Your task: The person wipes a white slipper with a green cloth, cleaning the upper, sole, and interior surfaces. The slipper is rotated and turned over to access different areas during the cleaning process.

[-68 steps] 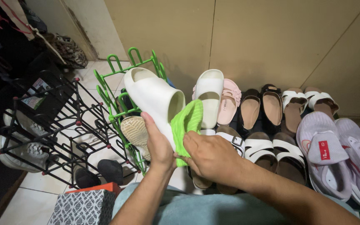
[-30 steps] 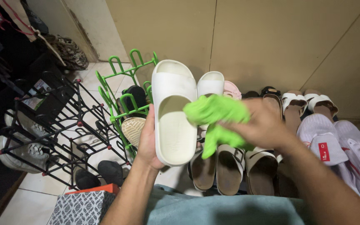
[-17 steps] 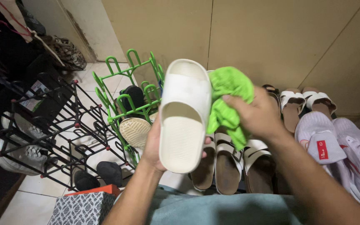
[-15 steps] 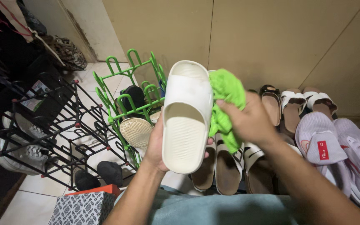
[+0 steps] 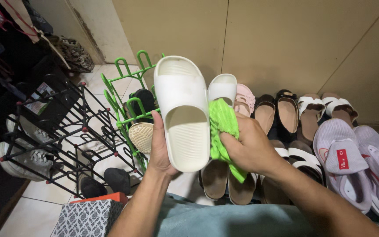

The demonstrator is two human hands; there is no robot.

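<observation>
My left hand (image 5: 158, 147) grips a cream rubber slide (image 5: 182, 112) from below, footbed facing me, toe end pointing up. My right hand (image 5: 250, 147) is closed on a bright green cloth (image 5: 222, 127) and presses it against the slide's right edge. The matching cream slide (image 5: 223, 87) stands on the floor just behind, leaning at the wall.
A row of sandals (image 5: 288, 114) and pale sneakers (image 5: 345, 162) lines the wall to the right. A green wire shoe rack (image 5: 123, 98) and a black wire rack (image 5: 53, 131) with shoes stand on the left. A patterned box (image 5: 88, 217) sits near my knee.
The cloth has slid down from the slide's strap to its right edge. The slide has shifted slightly left and up in my left hand.
</observation>
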